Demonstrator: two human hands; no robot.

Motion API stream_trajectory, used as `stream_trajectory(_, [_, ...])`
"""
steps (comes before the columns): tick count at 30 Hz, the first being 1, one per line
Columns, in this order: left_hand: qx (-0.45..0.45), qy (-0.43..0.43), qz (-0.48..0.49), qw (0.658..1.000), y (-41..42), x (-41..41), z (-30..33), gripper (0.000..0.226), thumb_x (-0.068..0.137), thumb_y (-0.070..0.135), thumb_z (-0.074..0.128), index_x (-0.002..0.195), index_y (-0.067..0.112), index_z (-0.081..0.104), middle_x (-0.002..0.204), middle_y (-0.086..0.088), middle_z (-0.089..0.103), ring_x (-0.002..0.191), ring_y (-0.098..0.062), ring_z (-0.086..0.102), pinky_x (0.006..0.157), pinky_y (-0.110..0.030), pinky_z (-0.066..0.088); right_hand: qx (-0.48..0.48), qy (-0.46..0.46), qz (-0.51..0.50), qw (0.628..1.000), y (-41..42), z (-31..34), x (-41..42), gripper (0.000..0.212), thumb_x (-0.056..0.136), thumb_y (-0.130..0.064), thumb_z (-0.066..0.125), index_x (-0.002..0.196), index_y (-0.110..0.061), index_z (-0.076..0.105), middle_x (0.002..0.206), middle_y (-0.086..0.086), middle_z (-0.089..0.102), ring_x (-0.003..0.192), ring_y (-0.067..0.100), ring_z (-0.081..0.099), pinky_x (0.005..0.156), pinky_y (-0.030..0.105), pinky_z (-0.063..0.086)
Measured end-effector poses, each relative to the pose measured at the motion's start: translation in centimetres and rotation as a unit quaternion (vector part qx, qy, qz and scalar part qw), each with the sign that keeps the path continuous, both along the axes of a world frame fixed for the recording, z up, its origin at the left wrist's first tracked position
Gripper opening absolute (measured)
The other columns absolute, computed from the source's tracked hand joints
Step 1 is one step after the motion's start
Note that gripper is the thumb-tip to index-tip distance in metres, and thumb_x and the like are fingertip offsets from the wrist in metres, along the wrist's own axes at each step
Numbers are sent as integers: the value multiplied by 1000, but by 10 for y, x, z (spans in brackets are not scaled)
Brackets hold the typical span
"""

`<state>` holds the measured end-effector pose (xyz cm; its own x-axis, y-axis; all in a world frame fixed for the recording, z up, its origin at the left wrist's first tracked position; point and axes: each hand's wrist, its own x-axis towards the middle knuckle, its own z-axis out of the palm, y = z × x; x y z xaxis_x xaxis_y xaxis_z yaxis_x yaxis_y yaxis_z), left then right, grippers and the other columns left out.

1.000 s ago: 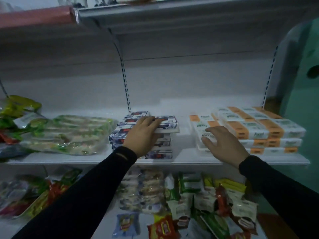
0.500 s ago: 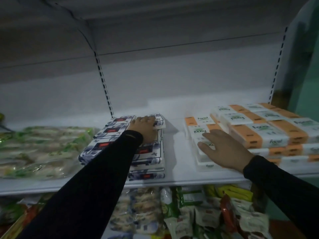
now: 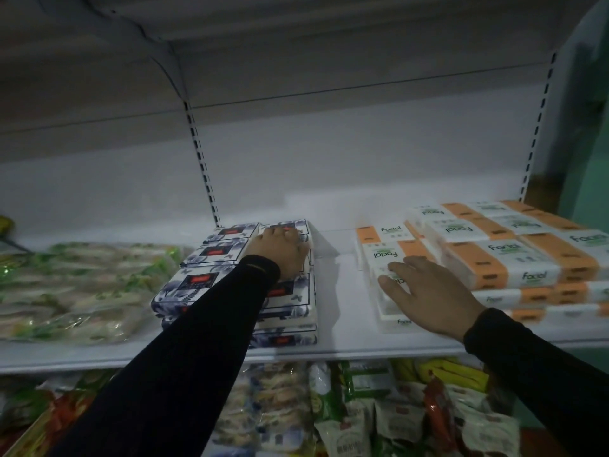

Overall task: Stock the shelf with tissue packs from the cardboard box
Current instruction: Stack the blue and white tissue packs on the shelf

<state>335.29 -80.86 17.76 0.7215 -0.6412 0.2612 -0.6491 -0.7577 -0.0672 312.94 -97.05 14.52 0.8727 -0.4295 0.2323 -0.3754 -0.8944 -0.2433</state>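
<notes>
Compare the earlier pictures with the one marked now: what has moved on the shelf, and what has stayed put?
The left hand has slid toward the back of the stack of blue-and-white patterned tissue packs, pressing on its top rear pack. The right hand still rests flat on the low front orange-and-white "Facial" tissue pack. Both stacks and the white metal shelf look unchanged.

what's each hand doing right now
Left hand: open, fingers flat on the blue floral tissue pack.
Right hand: open, resting on the orange Facial tissue pack.
</notes>
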Motion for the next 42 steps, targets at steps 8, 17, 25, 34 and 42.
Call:
stream_trajectory(8, [-23, 74, 46, 996, -8, 7, -2, 67, 89, 56, 11, 139, 19, 35, 147, -18, 33, 134, -42, 31, 109, -54, 26, -17, -12, -1, 1000, -6, -8, 4, 59, 97, -60, 25, 142, -28, 45, 151, 3, 40, 141, 20, 32, 115, 39, 25])
stream_trajectory(17, [-30, 32, -20, 999, 13, -22, 24, 74, 86, 60, 19, 135, 11, 44, 138, -17, 48, 125, -34, 44, 107, -46, 34, -64, -6, 26, 998, 11, 13, -15, 65, 97, -60, 20, 147, -23, 39, 155, 9, 33, 144, 23, 26, 117, 43, 20])
stream_trajectory(25, [-161, 64, -113, 978, 89, -156, 42, 63, 99, 51, 37, 147, 11, 34, 151, -11, 37, 136, -25, 38, 110, -36, 29, 38, -57, 94, 993, 62, 10, -105, 77, 91, -69, 21, 150, -22, 34, 157, 5, 28, 146, 19, 22, 118, 35, 21])
stream_trajectory(34, [-164, 191, -109, 962, 166, -274, -74, 62, 97, 55, 40, 149, 21, 32, 152, -2, 37, 134, -18, 39, 108, -31, 33, 82, -3, 131, 988, 117, -66, -194, 74, 93, -63, 24, 150, -17, 33, 155, 5, 31, 141, 20, 30, 113, 30, 25])
stream_trajectory(42, [-22, 363, -38, 931, 172, -310, -241, 57, 96, 45, 48, 144, 17, 38, 144, -10, 46, 131, -26, 44, 103, -30, 34, 180, 190, 113, 958, 131, -220, -213, 68, 95, -64, 27, 150, -24, 31, 157, -1, 27, 139, 18, 33, 108, 29, 30])
